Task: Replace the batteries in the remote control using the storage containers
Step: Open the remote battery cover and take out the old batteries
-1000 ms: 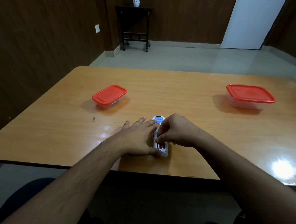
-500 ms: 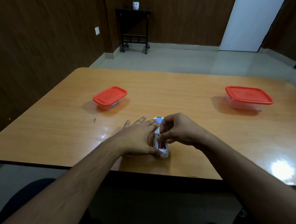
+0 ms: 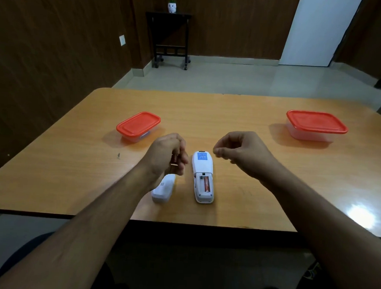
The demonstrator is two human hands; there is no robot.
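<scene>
**Hands lifted either side of the opened remote**

Both hands hover above the table: my left hand (image 3: 166,154) is curled round something small with a reddish, metallic glint between the fingers, I judge a battery, though most of it is hidden. My right hand (image 3: 240,150) has thumb and fingertips pinched together; whether anything sits in that pinch I cannot tell

Between and just nearer than the hands lies the remote control (image 3: 202,177), face down, long axis running away from me, battery bay at its near end open. One red battery (image 3: 206,183) lies in the right slot; the left slot looks empty. The battery cover (image 3: 163,188) rests just left of it, partly under my left wrist

Small container (image 3: 138,126) sits nearer the left hand, large container (image 3: 315,126) well off to the right, both lidded, contents unclear
</scene>
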